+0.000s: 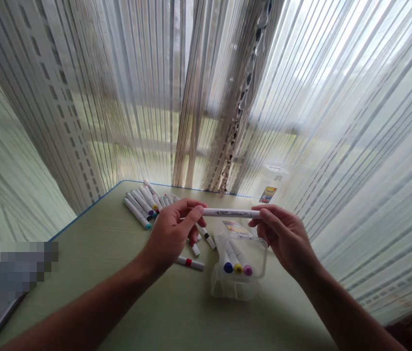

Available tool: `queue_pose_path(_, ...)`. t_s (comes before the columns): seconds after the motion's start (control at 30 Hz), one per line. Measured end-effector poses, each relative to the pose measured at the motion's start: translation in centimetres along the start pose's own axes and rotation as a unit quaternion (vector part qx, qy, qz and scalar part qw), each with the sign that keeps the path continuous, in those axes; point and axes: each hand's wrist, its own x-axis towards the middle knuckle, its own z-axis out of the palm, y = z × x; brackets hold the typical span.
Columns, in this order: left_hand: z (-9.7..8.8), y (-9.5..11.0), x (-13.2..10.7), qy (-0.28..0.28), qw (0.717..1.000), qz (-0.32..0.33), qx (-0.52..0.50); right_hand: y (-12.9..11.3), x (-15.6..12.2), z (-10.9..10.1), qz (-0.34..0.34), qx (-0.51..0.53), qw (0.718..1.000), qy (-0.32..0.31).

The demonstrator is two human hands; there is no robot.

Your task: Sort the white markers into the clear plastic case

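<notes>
My left hand (174, 231) and my right hand (284, 236) hold one white marker (229, 212) level above the table, each pinching one end with fingertips. Just below it lies a clear plastic case (240, 282) on its side, holding three markers with blue, yellow and purple caps (238, 267). A row of several white markers (142, 202) with coloured caps lies at the table's far left corner. A few more loose markers (194, 256) lie under my left hand, one with a red band.
The pale green table (118, 273) has a blue edge and stands against sheer striped curtains (301, 97) over a window. A small coloured label (267, 194) shows behind the curtain at the far right. A blurred patch covers the lower left.
</notes>
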Motion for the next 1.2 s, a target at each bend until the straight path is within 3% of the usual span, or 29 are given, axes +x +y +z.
queue_pose_path(1.2, 0.03, -0.22, 0.08, -0.004, 1.000, -0.004, 0.004, -0.06, -0.04, -0.13, 0.008, -0.011, 1.000, -0.002)
